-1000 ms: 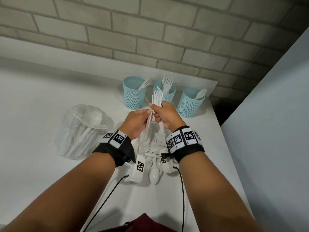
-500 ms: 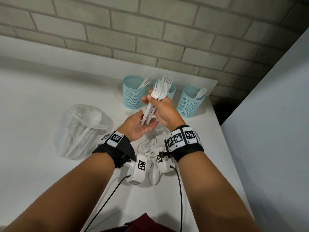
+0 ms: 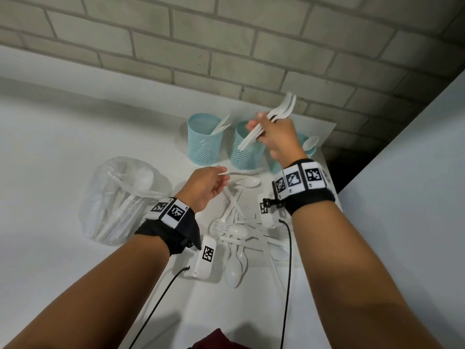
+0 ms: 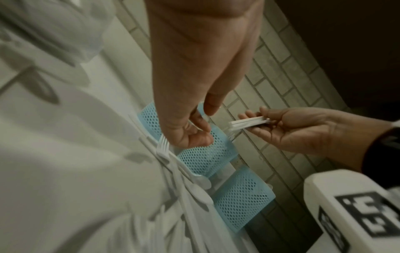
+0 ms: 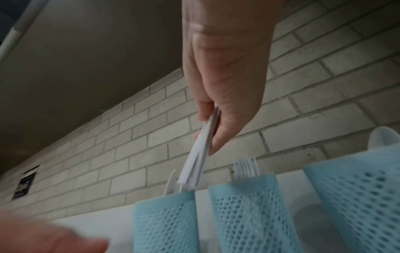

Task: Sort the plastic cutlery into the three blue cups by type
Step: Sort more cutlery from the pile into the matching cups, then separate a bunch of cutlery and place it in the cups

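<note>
Raised since before, right hand (image 3: 276, 137) tilts forks (image 3: 266, 122), tines up-right.

White forks (image 3: 274, 119) tilted over middle blue cup (image 3: 245, 152); loose cutlery (image 3: 239, 233) on table.

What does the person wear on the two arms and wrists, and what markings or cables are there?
Both forearms are bare, without sleeves. Each wrist carries a black band topped by a white strip with black square code markers. Under each wrist hangs a white camera box with its own code marker, and a thin black cable runs back from it.
</note>
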The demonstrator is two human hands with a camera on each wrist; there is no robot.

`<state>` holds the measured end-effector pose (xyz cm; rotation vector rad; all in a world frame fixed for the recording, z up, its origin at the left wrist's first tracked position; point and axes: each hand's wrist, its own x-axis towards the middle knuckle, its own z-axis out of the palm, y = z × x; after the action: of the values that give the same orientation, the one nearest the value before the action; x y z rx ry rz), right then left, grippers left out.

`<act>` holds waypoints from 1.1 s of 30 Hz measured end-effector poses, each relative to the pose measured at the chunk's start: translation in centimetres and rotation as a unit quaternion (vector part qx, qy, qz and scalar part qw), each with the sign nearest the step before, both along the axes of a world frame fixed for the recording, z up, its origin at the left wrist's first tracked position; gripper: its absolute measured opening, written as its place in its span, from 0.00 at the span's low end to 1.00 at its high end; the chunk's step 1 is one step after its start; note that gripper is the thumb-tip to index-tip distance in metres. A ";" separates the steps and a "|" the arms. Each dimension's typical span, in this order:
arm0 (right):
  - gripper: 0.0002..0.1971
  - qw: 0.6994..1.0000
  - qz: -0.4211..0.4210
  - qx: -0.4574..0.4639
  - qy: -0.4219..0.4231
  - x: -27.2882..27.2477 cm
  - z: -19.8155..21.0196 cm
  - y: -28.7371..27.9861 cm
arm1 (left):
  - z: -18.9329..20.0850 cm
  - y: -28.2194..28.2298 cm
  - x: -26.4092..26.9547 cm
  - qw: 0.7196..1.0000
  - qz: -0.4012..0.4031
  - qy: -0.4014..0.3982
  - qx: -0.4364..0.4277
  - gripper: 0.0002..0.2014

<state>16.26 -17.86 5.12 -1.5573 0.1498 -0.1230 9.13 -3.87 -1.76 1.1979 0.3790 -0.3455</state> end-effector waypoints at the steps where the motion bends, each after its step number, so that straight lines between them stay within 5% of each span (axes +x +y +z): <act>1: 0.08 0.999 -0.027 0.008 -0.034 0.8 0.4 -0.5 | 0.1 0.1 0.1 1.000 -0.001 -0.007 0.017 0.06; 5: 0.11 0.991 -0.105 -0.032 -0.080 3.1 0.8 -1.2 | -0.1 0.5 0.5 0.990 -0.027 -0.055 0.128 0.07; 9: 0.09 0.985 -0.122 -0.115 -0.049 5.2 -0.9 -1.2 | -0.9 0.7 0.9 0.947 -0.061 -0.114 0.295 0.08; 11: 0.02 0.984 -0.110 -0.139 -0.034 5.5 -1.3 -1.1 | -1.4 0.6 1.1 0.903 -0.099 -0.132 0.396 0.11; 15: 0.18 0.988 -0.062 -0.136 -0.028 5.5 -1.1 -1.1 | -2.1 -0.3 1.3 0.770 -0.228 -0.160 0.574 0.24; 17: 0.21 0.991 -0.029 -0.128 -0.040 5.1 -0.9 -1.2 | -2.1 -1.0 1.5 0.731 -0.264 -0.174 0.605 0.28; 22: 0.11 0.978 -0.068 -0.150 -0.128 2.7 0.9 -2.5 | -2.1 -2.0 2.2 0.695 -0.309 -0.184 0.623 0.30; 27: 0.17 0.979 0.040 -0.200 0.032 0.1 -0.1 -4.4 | -2.1 -2.6 3.0 0.663 -0.344 -0.151 0.647 0.33; 30: 0.12 0.916 0.163 -0.332 0.157 -0.7 -2.8 -4.8 | -2.0 -2.9 3.4 0.652 -0.356 -0.149 0.653 0.33; 33: 0.11 0.867 0.183 -0.431 0.172 -0.4 -5.2 -4.7 | -2.1 -3.0 3.4 0.650 -0.356 -0.156 0.653 0.30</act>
<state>15.86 -22.56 -0.06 -2.4687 0.0752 0.4570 12.52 -6.85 -3.90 2.8281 -0.2986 -0.5412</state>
